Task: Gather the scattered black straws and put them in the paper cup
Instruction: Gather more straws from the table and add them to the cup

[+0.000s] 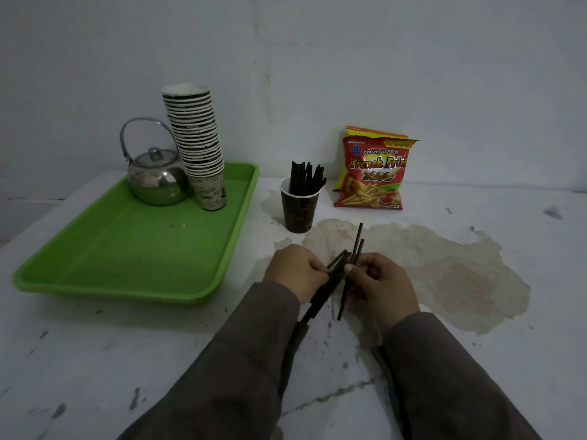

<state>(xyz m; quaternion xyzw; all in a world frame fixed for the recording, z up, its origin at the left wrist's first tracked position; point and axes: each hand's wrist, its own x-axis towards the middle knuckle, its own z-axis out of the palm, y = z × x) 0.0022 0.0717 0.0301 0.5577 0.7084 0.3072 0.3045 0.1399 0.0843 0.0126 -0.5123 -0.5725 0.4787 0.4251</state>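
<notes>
A: Where are the straws (320, 296) right now?

B: A loose black bunch of them sits between the two hands, well in front of the paper cup (298, 207). The left hand (293, 270) has its fingers curled round the thicker bundle, which slants down toward the sleeve. The right hand (379, 282) pinches a few more near their middle, their tips fanning up toward the cup.

A: And the cup itself?

B: Upright on the table (476, 344), with other straws (306, 177) already standing in it, leaning to one side.

A: How would you expect them to handle?

B: Very light, I'd judge, thin and fairly stiff but easily bent or kinked if squeezed hard. Smooth too, so single ones could slide out of a splayed bunch. Squaring the ends and holding the bundle near its middle looks best, then tipping it in end first.

A: Any risk at the cup?

B: It looks light and tall; a sideways knock could tip it.

A: What else is around the cup?

B: Left of it a green tray (133, 265) carries a metal kettle (155, 179) and a stack of cups (197, 144). Right of it and a little behind, a snack bag (373, 176) stands against the wall.
</notes>
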